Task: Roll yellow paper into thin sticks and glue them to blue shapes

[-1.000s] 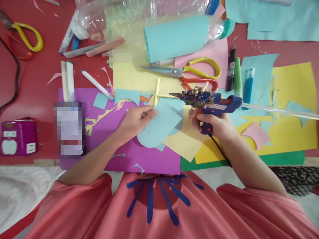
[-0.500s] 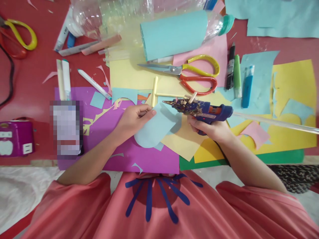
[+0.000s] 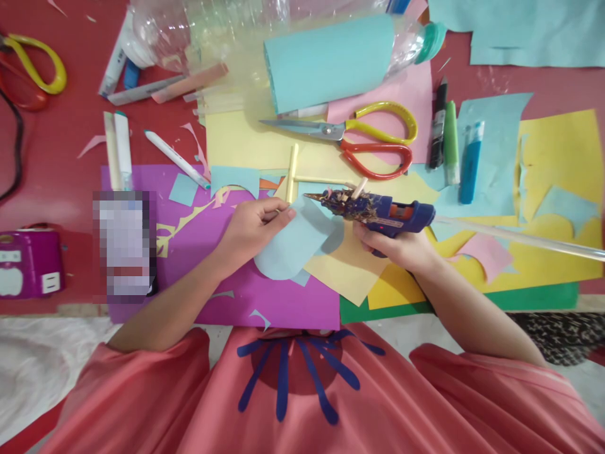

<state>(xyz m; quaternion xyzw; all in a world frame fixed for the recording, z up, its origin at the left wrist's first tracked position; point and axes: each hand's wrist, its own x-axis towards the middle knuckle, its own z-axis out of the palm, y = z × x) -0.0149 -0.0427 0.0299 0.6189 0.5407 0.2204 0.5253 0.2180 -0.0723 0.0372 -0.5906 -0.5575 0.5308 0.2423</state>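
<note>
In my right hand [image 3: 394,246] is a blue hot glue gun [image 3: 378,211], its nozzle pointing left and a clear glue stick [image 3: 515,236] jutting from its back. Grime and scraps cling around the nozzle. My left hand [image 3: 259,230] pinches the edge of a light blue paper piece [image 3: 295,243] with a rounded lower end. The gun's tip is over the upper part of this paper, close to my left fingertips; whether it touches cannot be made out. Just above lies a pale yellow paper strip shape [image 3: 293,170], like a sideways T.
Scissors [image 3: 331,130] lie beyond the gun. A plastic bottle wrapped in blue paper [image 3: 331,63] rests at the back. Markers [image 3: 470,164] lie right, a phone [image 3: 125,246] and a purple box-like object [image 3: 31,261] left. Purple paper [image 3: 283,302] and coloured scraps cover the front.
The glue gun has shifted slightly left, bringing its nozzle nearer my left fingertips. My left hand and the blue paper stay nearly still.
</note>
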